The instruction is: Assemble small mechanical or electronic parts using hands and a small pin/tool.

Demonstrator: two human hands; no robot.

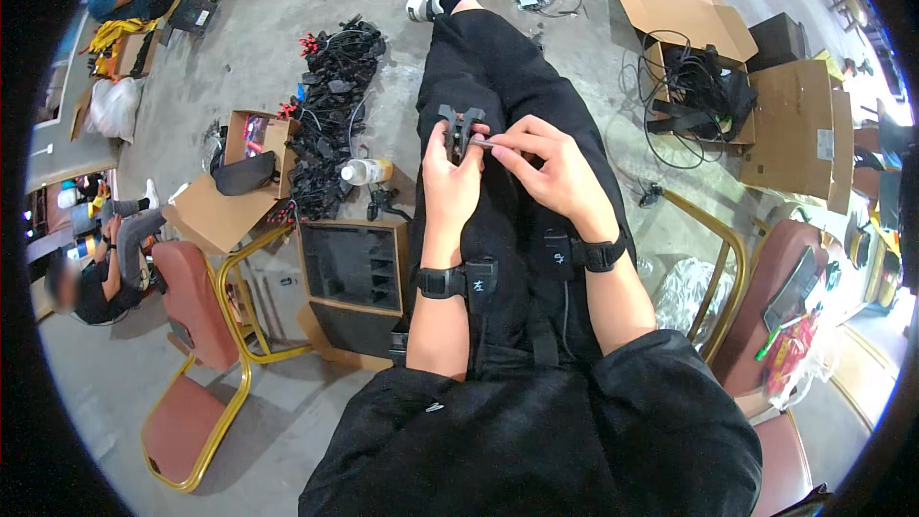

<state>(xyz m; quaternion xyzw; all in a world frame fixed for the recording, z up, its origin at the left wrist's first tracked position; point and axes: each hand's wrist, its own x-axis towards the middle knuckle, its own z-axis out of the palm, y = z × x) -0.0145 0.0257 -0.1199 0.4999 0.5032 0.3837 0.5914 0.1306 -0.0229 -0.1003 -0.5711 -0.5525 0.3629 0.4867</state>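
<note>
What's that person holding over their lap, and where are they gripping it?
The left hand holds a small black clip-like part by its lower end. The right hand pinches a thin piece against its side; what that piece is cannot be told.

Clip part (460,131) between both hands over the lap, foam-lined box (352,273) left, cable-filled carton (691,77) right

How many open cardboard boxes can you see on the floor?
3. One cardboard box lies left of the black clip pile, one wooden-looking box stands by the left knee, and one box of cables sits upper right. Others may be hidden.
</note>
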